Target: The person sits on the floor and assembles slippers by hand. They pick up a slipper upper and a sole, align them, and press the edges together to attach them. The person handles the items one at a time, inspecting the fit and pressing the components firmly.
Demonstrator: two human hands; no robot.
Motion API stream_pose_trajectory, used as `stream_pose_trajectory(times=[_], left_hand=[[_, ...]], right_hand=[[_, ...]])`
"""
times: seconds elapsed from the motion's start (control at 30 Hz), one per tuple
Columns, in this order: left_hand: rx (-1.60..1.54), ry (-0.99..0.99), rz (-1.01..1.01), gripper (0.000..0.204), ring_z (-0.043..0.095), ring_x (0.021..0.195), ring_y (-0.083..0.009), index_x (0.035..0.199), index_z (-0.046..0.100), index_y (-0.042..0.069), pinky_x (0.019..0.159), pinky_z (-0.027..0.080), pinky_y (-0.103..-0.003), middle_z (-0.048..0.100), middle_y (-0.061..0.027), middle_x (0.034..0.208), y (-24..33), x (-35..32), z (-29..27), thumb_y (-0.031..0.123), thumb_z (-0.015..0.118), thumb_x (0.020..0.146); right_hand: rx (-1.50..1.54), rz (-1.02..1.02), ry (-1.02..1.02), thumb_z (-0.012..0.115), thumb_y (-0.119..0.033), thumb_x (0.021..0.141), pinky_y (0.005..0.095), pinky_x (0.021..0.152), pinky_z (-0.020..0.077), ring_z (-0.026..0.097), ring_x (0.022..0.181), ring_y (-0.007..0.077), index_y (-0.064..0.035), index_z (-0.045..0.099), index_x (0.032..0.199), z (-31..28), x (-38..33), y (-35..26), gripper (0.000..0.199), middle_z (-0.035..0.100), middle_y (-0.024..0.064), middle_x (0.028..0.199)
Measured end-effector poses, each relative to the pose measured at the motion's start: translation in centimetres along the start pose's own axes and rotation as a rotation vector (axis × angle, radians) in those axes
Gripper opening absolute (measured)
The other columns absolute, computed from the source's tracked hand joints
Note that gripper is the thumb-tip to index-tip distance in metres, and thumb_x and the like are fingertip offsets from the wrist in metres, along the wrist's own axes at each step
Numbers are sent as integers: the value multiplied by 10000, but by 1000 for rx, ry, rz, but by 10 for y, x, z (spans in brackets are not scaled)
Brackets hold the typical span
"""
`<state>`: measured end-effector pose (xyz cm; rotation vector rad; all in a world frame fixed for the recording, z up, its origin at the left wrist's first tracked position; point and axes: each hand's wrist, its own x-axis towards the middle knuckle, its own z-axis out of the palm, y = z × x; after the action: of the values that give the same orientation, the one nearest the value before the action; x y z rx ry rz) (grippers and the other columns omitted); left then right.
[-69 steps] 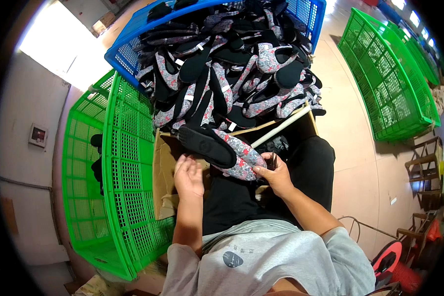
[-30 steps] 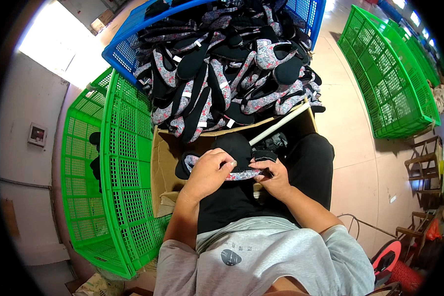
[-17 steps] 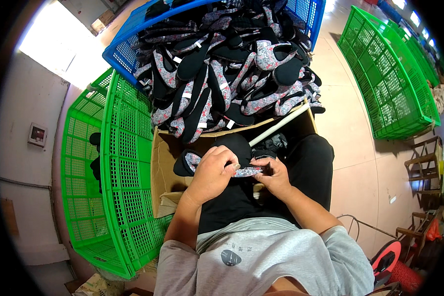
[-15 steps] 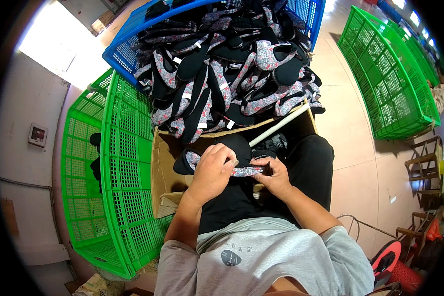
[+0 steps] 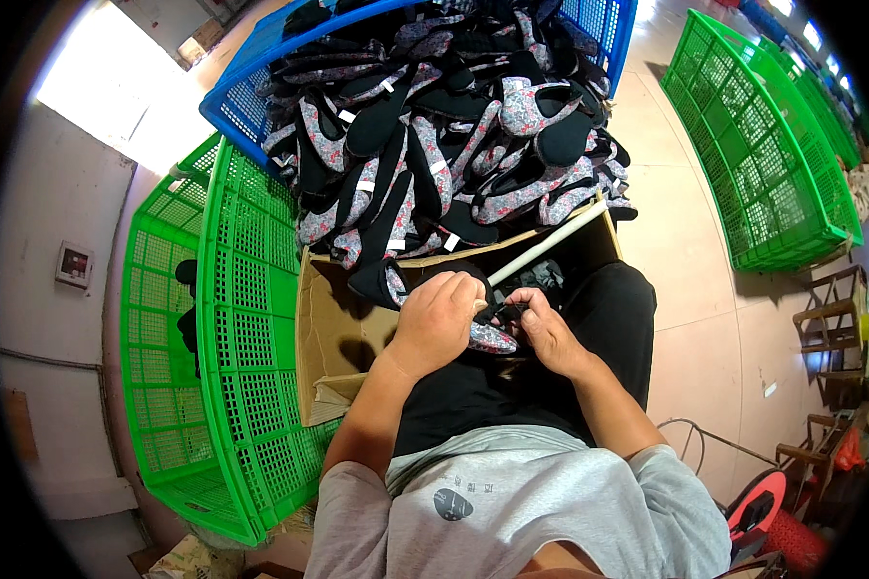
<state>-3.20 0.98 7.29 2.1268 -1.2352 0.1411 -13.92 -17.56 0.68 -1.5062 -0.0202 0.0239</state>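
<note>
My left hand (image 5: 441,323) is closed round a fabric slipper (image 5: 492,338) with a grey-and-red floral upper and black parts. It covers the middle of the slipper, while a black end (image 5: 369,282) sticks out to its left. A small pale bit shows at the left fingertips, too small to name. At the slipper's other end, my right hand (image 5: 547,335) pinches a dark piece at its edge with thumb and fingers. Both hands are above my lap, over the near side of an open cardboard box (image 5: 321,362).
A blue crate (image 5: 234,106) ahead holds a heap of similar slippers (image 5: 444,164). A pale rod (image 5: 550,239) slants across the box. Green crates stand at the left (image 5: 251,338) and far right (image 5: 753,145). Wooden stools (image 5: 830,318) are at the right edge.
The slipper has turned, its right end dropping nearer to me and its left end rising. My left hand has shifted a little right, and my right fingers have drawn up into a pinch.
</note>
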Motion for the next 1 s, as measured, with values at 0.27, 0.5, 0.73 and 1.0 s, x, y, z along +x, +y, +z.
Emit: stream_pose_trajectory(times=[0.27,0.5,0.73,1.0], left_hand=[[27,-50,96,96,579,773,-319,844,536,43,667,462,-424,558,-103,788,-5,5,5,54,618,795],[68,-59,146,90,584,774,-304,841,545,54,671,467,-404,558,-95,784,1,6,9,47,611,781],[75,-72,145,96,584,769,-305,842,548,58,666,467,-406,561,-91,784,1,7,9,51,615,775],[84,-73,82,94,592,774,-321,854,554,56,659,465,-416,564,-100,780,1,7,11,70,632,803]], right_hand=[[-44,0,-84,657,-207,938,296,845,470,581,927,149,-21,607,1143,-4,0,8,281,633,62,1026],[52,56,-62,695,-136,911,260,814,479,582,901,96,-3,654,1091,-3,2,11,227,651,28,991],[98,85,-37,702,-98,902,242,798,480,581,870,73,4,668,1065,-2,3,11,195,668,11,964],[131,119,-27,714,-91,891,241,809,478,577,890,74,-5,651,1073,-3,4,15,211,656,6,979]])
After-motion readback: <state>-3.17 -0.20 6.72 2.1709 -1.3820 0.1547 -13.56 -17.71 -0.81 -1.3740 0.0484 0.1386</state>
